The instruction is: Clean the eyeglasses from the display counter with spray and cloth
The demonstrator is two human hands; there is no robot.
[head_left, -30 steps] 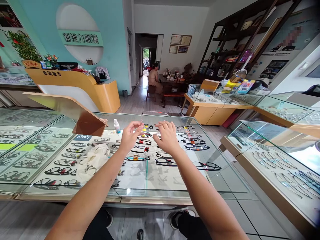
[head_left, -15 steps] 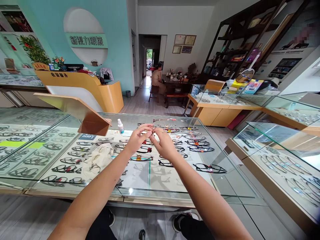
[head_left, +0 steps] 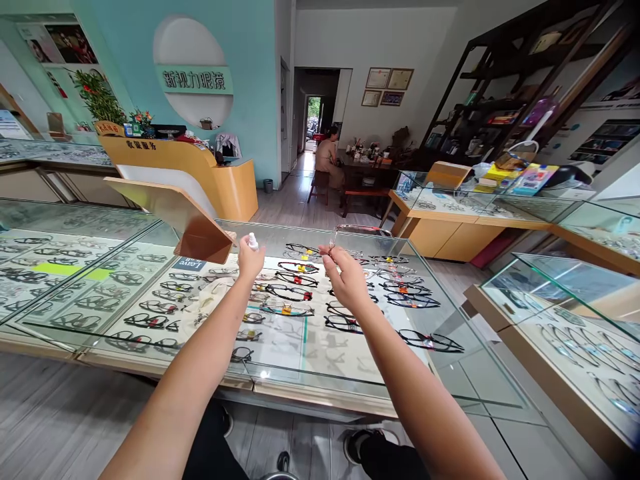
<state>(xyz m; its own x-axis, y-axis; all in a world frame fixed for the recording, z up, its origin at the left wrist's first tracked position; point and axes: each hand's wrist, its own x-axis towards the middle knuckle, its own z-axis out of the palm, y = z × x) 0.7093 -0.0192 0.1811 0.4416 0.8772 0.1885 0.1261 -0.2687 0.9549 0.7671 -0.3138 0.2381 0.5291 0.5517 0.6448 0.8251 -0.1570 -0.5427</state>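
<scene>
Hands apart: left hand (head_left: 251, 259) wrapped round spray bottle (head_left: 253, 242), right hand (head_left: 346, 277) pinching eyeglasses (head_left: 367, 230) just right of frame centre, over desk (head_left: 280, 392); best keep fingers off lenses.

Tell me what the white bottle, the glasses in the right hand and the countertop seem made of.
White bottle: probably plastic; its visible top looks smooth and opaque.
Glasses: perhaps metal, given the thin, shiny outline; too small for certainty.
Countertop: clear, glossy glass, by its see-through look and bright reflection.
</scene>
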